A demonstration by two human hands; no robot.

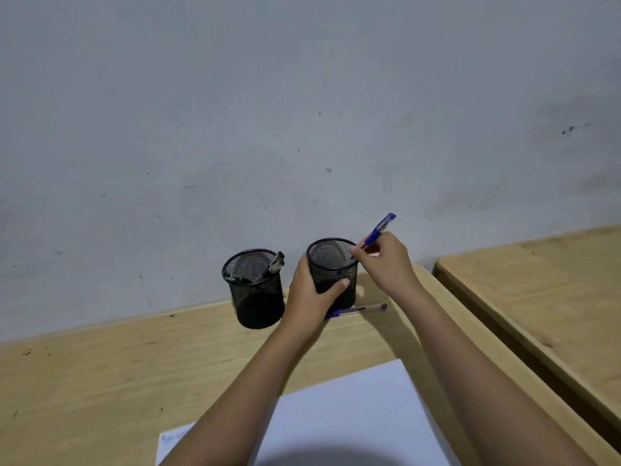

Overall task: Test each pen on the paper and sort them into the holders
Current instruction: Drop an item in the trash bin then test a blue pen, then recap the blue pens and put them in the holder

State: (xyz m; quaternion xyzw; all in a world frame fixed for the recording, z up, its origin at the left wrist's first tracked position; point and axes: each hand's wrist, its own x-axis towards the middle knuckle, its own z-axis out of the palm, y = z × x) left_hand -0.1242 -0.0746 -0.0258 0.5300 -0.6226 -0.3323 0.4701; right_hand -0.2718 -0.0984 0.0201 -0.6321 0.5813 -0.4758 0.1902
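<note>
Two black mesh holders stand by the wall on the wooden table. The left holder [256, 290] has dark pens leaning in it. My left hand [311, 297] grips the side of the right holder [331, 264]. My right hand [386, 260] pinches a blue-capped pen [379, 230] tilted over that holder's rim, its lower end hidden by my fingers. Another blue pen [361, 309] lies flat on the table just in front of the right holder. White paper [353, 408] lies near me, with some scribbles at its lower left.
A grey wall rises directly behind the holders. A second wooden table [537, 290] stands to the right, with a dark gap between the two. Bare wood of the near table [117, 375] stretches to the left of the paper.
</note>
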